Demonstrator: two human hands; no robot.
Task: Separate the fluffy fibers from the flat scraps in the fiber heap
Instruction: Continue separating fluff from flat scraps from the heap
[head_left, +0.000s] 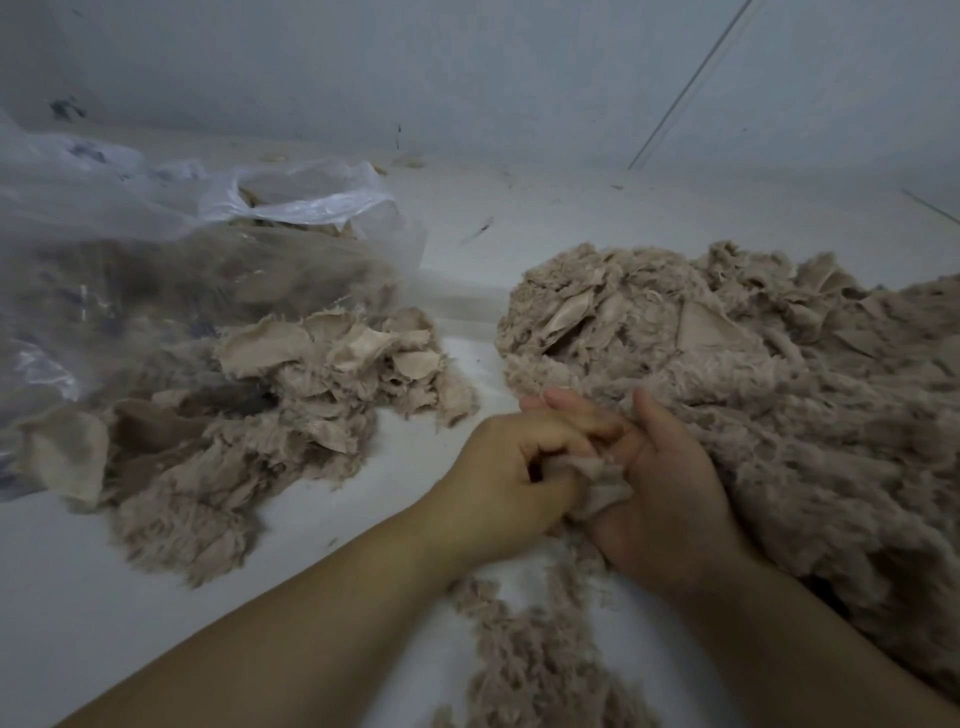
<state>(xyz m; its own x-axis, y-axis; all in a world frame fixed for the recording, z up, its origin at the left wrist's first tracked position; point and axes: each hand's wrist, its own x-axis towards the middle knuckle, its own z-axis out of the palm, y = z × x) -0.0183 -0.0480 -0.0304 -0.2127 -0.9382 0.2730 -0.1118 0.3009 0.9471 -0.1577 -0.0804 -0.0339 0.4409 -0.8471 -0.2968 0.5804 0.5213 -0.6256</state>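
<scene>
A large beige heap of fluffy fibers (769, 395) mixed with flat scraps fills the right side. A smaller pile of flat scraps and fluff (291, 395) lies to the left. At the heap's near left edge, my left hand (498, 478) and my right hand (670, 493) meet. Between them is a small flat beige scrap (602, 480); my left fingers pinch it and my right hand cups it from below. Part of the scrap is hidden by the fingers.
A clear plastic bag (156, 249) holding more beige material lies at the back left. Loose fluff (535, 660) trails on the white surface (467, 332) between my forearms. A grey wall rises behind.
</scene>
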